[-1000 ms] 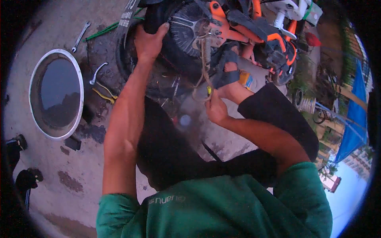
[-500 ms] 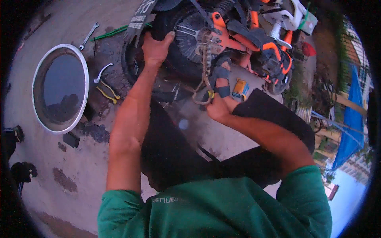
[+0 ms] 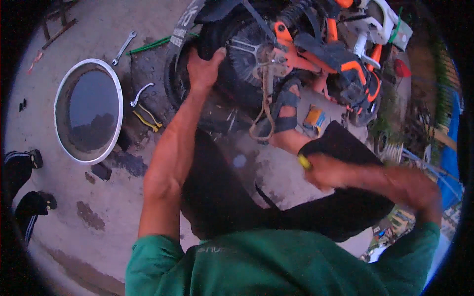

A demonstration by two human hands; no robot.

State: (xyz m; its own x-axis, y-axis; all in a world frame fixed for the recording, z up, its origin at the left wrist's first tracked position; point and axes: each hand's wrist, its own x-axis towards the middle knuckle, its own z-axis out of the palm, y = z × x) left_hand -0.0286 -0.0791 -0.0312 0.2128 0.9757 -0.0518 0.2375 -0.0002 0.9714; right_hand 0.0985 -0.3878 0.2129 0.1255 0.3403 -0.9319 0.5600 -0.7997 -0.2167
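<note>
A motorcycle lies tipped with its black-tyred wheel (image 3: 243, 54) in front of me. My left hand (image 3: 203, 70) grips the tyre, thumb on the side facing the hub and fingers mostly out of sight behind the rubber. From near the hub hangs a rusty, looped metal stand (image 3: 267, 98). My right hand (image 3: 323, 171), blurred by motion, is closed above my right thigh, apart from the stand. A small yellow end (image 3: 304, 162) sticks out of that fist; the rest of the thing is hidden.
To the left stands a metal basin of dark water (image 3: 94, 111). Near it lie a wrench (image 3: 123, 48), a curved metal lever (image 3: 141, 94) and yellow-handled pliers (image 3: 147, 118). A blue-and-yellow box (image 3: 314, 118) sits by my sandalled foot (image 3: 287, 111). Another person's feet (image 3: 37, 202) are at far left.
My right hand has pulled back from the stand's lower end, toward me and to the right, with the yellow-ended thing. The left hand stays on the tyre. The view has shifted slightly.
</note>
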